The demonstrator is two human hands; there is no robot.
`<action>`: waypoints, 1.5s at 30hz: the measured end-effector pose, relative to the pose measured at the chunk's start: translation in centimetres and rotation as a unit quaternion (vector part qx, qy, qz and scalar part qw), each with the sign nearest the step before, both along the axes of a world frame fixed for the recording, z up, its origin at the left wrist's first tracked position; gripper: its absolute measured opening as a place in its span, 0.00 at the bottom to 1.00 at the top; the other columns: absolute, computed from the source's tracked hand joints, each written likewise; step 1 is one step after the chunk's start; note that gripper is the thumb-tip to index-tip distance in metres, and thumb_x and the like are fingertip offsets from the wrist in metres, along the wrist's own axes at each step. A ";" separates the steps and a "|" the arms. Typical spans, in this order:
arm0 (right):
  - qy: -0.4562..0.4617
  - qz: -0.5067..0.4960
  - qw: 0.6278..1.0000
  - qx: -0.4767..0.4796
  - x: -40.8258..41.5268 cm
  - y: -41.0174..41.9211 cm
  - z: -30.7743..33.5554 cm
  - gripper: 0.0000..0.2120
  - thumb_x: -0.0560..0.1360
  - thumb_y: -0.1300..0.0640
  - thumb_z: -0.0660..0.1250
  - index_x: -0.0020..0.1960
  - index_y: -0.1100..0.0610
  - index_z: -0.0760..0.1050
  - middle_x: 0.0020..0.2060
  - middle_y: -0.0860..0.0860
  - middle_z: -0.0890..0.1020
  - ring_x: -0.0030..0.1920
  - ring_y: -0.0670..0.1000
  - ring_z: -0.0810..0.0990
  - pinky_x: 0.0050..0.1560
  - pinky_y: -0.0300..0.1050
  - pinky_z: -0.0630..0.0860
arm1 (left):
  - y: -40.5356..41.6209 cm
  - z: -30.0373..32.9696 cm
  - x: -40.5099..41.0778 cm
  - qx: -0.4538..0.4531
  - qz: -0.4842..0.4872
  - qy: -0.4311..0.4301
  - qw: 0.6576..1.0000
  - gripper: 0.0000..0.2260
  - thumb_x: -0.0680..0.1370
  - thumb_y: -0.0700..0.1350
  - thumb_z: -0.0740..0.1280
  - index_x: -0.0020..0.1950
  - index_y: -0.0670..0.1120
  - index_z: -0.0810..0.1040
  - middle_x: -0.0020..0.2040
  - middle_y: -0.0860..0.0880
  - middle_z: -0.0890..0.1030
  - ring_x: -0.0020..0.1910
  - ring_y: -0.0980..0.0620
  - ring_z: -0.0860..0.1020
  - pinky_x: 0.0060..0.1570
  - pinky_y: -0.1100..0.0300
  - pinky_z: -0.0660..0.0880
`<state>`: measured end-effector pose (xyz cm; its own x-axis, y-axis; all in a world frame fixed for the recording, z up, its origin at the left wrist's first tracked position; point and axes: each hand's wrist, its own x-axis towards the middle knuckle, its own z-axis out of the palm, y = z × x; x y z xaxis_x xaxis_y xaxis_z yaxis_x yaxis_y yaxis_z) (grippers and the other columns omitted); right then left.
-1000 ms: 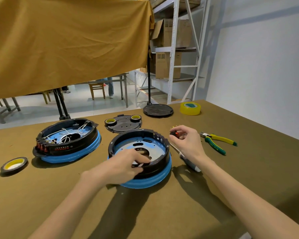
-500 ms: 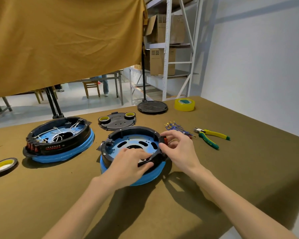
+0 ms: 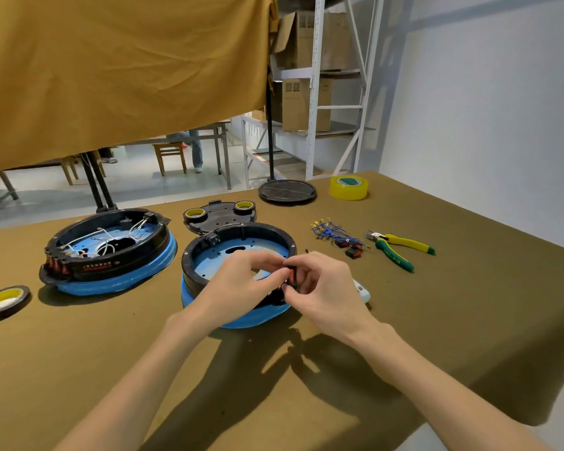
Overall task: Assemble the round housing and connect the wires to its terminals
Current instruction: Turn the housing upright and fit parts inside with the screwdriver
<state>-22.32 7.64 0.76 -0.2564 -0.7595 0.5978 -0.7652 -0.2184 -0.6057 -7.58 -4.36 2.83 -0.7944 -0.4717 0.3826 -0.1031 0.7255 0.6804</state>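
A round housing [image 3: 196, 255] with a black ring, a blue inner plate and a blue base sits in the middle of the table. My left hand [image 3: 238, 284] grips its near right rim. My right hand [image 3: 319, 288] pinches a small red and black switch [image 3: 291, 275] against that same rim, fingertips meeting the left hand's. A bundle of blue wires [image 3: 331, 231] with yellow terminals lies to the right, with loose red switches [image 3: 350, 247] beside it. A second housing [image 3: 108, 252], wired with white leads, stands at the left.
Green and yellow pliers [image 3: 399, 247] lie at the right. A white-handled tool [image 3: 362, 289] peeks out behind my right hand. A black plate [image 3: 220, 214] carrying two tape rolls, a black disc [image 3: 287, 192] and yellow tape [image 3: 349, 187] sit at the back. Another tape roll [image 3: 2, 299] lies far left.
The housing has been turned on the table. My right hand brought the switch from beside the rim onto its near right part, and my left hand shifted there too.
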 end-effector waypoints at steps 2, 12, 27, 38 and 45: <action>-0.006 0.005 1.000 -0.001 0.0 -0.1 0.0 0.17 0.71 0.61 0.76 0.59 0.52 0.83 0.40 0.44 0.80 0.40 0.47 0.79 0.40 0.38 0.78 | -0.2 -0.3 0.0 0.018 -0.002 0.020 1.000 0.08 0.81 0.47 0.70 0.58 0.55 0.86 0.49 0.62 0.86 0.53 0.61 0.83 0.52 0.69 0.79; -0.011 0.028 1.000 0.006 -0.6 0.0 0.1 0.17 0.73 0.60 0.74 0.60 0.50 0.81 0.43 0.43 0.80 0.42 0.47 0.80 0.40 0.38 0.77 | -0.5 -0.2 -0.3 0.053 0.003 -0.003 0.999 0.08 0.84 0.49 0.66 0.54 0.55 0.85 0.48 0.60 0.85 0.52 0.60 0.83 0.52 0.67 0.78; -0.049 -0.027 0.996 -0.063 -1.1 0.1 0.2 0.12 0.73 0.58 0.78 0.56 0.55 0.83 0.47 0.45 0.79 0.43 0.47 0.81 0.40 0.34 0.77 | -0.5 -0.2 -0.6 0.058 -0.009 0.023 0.998 0.09 0.83 0.49 0.67 0.61 0.54 0.84 0.49 0.56 0.87 0.53 0.55 0.83 0.57 0.51 0.80; -0.158 0.024 0.986 -0.038 -0.8 0.4 0.0 0.12 0.77 0.60 0.73 0.61 0.53 0.81 0.41 0.44 0.86 0.40 0.49 0.86 0.39 0.39 0.82 | -1.5 -0.2 0.0 0.070 -0.073 0.042 0.994 0.10 0.81 0.46 0.71 0.60 0.54 0.86 0.53 0.57 0.87 0.57 0.53 0.84 0.57 0.57 0.80; -0.146 0.033 0.987 -0.051 -0.9 0.5 0.0 0.10 0.77 0.58 0.74 0.56 0.49 0.80 0.39 0.46 0.84 0.37 0.50 0.85 0.35 0.39 0.80 | -1.6 -0.3 -0.1 0.065 -0.066 0.049 0.994 0.11 0.81 0.45 0.70 0.63 0.54 0.84 0.54 0.56 0.87 0.57 0.52 0.84 0.59 0.53 0.81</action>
<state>-23.24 8.16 0.78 -0.3809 -0.7202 0.5799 -0.5437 -0.3329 -0.7705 -7.69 -5.94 2.50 -0.8144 -0.4162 0.4044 0.0595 0.6334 0.7716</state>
